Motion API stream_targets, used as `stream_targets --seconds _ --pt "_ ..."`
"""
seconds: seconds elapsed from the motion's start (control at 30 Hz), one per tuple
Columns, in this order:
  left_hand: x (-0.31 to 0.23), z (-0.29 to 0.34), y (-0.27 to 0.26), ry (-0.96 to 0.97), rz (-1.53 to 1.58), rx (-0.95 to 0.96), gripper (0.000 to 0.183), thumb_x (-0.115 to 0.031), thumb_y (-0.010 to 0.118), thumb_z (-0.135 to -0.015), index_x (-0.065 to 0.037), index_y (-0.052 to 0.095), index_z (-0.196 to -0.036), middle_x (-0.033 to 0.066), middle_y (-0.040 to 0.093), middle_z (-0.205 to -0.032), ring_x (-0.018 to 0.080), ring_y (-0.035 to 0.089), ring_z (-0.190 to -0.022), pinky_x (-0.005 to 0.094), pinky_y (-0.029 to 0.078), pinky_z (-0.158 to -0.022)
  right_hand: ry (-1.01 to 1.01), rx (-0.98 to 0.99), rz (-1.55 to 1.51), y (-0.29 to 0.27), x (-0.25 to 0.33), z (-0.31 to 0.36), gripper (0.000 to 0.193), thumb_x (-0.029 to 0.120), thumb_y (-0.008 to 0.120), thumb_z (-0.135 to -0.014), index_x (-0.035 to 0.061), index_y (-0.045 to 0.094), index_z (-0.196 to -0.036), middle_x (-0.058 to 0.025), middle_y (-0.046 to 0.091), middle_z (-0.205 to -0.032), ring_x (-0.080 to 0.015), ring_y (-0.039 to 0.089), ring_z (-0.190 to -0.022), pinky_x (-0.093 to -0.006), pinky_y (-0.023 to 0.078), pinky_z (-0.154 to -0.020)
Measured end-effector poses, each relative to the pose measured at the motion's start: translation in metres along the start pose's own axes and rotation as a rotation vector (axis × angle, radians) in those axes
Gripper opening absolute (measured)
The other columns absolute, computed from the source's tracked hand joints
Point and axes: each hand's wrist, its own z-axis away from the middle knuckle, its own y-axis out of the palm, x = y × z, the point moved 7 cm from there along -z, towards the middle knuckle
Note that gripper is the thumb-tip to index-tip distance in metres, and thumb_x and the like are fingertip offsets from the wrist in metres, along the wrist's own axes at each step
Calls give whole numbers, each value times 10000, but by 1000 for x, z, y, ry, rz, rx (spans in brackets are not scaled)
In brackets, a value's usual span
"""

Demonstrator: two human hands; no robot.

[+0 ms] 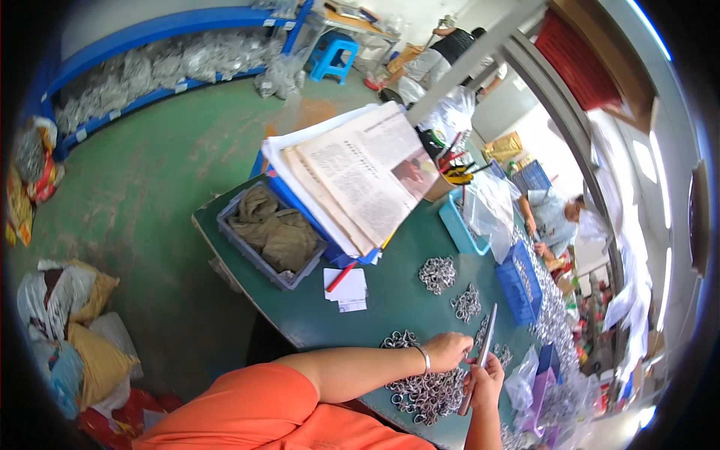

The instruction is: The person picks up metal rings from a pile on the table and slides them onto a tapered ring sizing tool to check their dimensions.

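rod [481, 349] – long axis upright (top tilted right) | right hand [486, 379] grip low

thin metal rod [482, 354] tilted upright, over silver rings [429, 391]

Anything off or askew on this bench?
Mostly orderly. The newspaper stack overhangs the blue bin's edge and lies tilted. Metal rings sit in loose piles, not spilled. Both hands hold a thin metal rod.

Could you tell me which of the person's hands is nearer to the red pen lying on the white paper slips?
The left hand. It sits just beyond the red pen, across bare table; the right hand lies farther off, gripping the metal rod.
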Motion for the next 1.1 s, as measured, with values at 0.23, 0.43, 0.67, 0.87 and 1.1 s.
stream_targets --seconds 0.23,0.43,0.67,0.87,1.1 --pt "1 0 -3 87 -60 -18 78 -13 536 -755 -32 556 -828 135 564 -786 331 570 -731 393 462 -683 39 -98 -88 -35 -20 7 298 -56 460 -758 -12 442 -1053 -130 601 -813 -130 503 -407 -243 392 -281" --pt "-15 0 -17 28 -8 -37 107 -22 620 -753 -10 577 -850 90 580 -772 160 605 -658 270 492 -598 16 -69 -341 -34 -32 7 266 -33 483 -808 -24 425 -1067 -135 595 -780 -123 495 -424 -238 380 -295" --pt "-9 -2 -22 -77 13 -75 110 11 599 -755 -11 614 -862 71 589 -764 125 604 -671 247 486 -602 -55 -52 -604 -43 -26 -16 281 2 471 -833 -2 429 -1112 -116 565 -764 -124 477 -410 -231 377 -299" --pt "17 -3 -15 -510 622 -19 204 14 582 -817 15 572 -1021 65 618 -913 140 616 -808 259 516 -734 -97 -65 -618 -50 -32 -14 324 4 487 -827 -16 416 -1142 -113 557 -772 -114 466 -409 -223 366 -305" --pt "15 3 -13 -595 640 -2 224 -34 589 -842 7 554 -1059 100 621 -941 146 608 -796 257 510 -714 -97 1 -582 -40 -29 1 360 -17 496 -833 -40 390 -1176 -108 572 -780 -99 488 -446 -205 375 -352"
